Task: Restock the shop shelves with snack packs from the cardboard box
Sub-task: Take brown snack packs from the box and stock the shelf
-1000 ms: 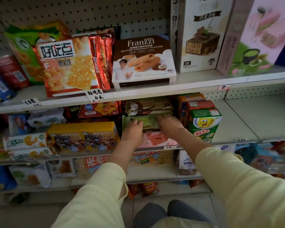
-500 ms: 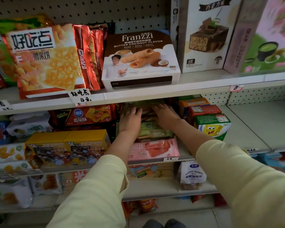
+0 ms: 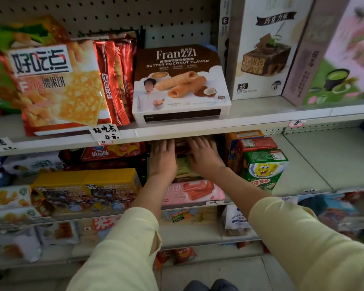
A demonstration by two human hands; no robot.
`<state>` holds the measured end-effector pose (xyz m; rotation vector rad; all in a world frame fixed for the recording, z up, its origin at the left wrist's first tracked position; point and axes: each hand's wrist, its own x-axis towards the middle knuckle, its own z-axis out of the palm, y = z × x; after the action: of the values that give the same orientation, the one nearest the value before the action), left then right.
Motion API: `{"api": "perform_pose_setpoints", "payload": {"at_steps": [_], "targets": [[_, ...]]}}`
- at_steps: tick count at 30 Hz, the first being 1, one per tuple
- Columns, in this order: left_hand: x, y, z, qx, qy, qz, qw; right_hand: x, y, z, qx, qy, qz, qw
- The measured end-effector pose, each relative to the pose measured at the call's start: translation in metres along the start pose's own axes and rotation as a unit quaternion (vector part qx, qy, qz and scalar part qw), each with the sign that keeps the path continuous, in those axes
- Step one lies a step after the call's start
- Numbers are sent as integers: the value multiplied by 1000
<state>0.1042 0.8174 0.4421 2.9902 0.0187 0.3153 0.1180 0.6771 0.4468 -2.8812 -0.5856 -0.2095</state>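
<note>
Cardboard-flat snack packs (image 3: 182, 151) stacked on the middle shelf (image 3: 303, 164), under the upper shelf's lip; left hand (image 3: 162, 159) and right hand (image 3: 204, 157) laid flat, fingers spread, pressing them back. Could topple the stack sideways if shoved unevenly; could also nudge the pink box (image 3: 194, 192) off the edge.

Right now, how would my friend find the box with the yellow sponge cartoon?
Look at the shelf under the big Franzzi box, the one both hands reach into. Right of the right hand stands a green box. Its neighbours are orange and red; only it shows a yellow cartoon sponge.
</note>
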Motion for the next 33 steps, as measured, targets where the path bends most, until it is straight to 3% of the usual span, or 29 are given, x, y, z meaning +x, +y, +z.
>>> {"api": "perform_pose_setpoints", "payload": {"at_steps": [3, 7, 12, 23, 28, 33], "targets": [[-16, -1, -11, -7, -51, 13, 999, -16, -4, -10, 16, -67, -34, 997], [-32, -3, -25, 8, -91, 39, 995, -25, -4, -15, -82, -135, -84, 984], [-43, -4, -33, 3, -127, 38, 991, -23, -7, -19, -115, -135, -60, 982], [-86, 49, -90, -40, -286, 34, 957, -90, -17, -86, 76, -234, 20, 969], [-88, 109, -84, -73, -365, 111, 922, -130, 13, -109, 100, -236, 91, 962], [-98, 184, -74, -81, -395, 192, 895, -190, 72, -118, 90, -244, 191, 947]]}}
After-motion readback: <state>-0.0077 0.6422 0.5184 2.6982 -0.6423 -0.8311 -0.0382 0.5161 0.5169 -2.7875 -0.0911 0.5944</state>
